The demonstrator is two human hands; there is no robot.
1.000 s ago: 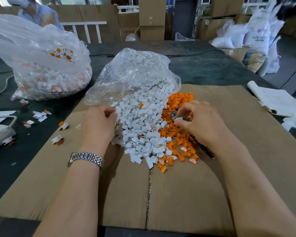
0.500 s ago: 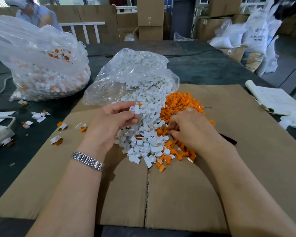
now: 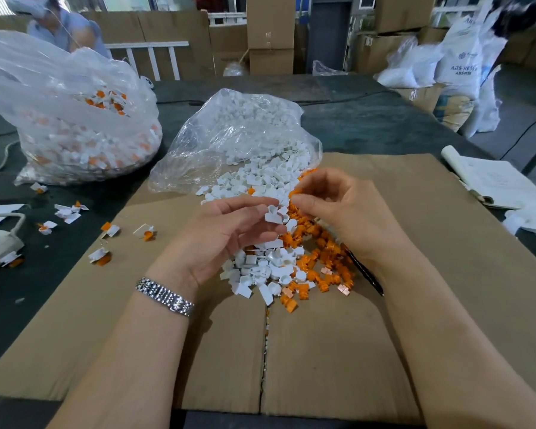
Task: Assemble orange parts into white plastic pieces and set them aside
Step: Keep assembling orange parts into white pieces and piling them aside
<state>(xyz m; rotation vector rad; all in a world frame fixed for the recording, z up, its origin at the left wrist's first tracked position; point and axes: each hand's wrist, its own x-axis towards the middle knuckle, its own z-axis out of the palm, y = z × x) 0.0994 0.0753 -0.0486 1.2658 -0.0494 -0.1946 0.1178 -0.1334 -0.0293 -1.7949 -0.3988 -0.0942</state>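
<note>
Your left hand pinches one white piece above the two heaps at the cardboard's middle. Your right hand pinches one orange part just beside it. Two bags sit toward the tabletop's far edge.

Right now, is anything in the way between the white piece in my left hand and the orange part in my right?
Nothing visible is. The left hand pinches a white piece at its fingertips, and the right hand pinches an orange part just up and to the right of it. Only open air separates them, above the pile of loose parts.
</note>
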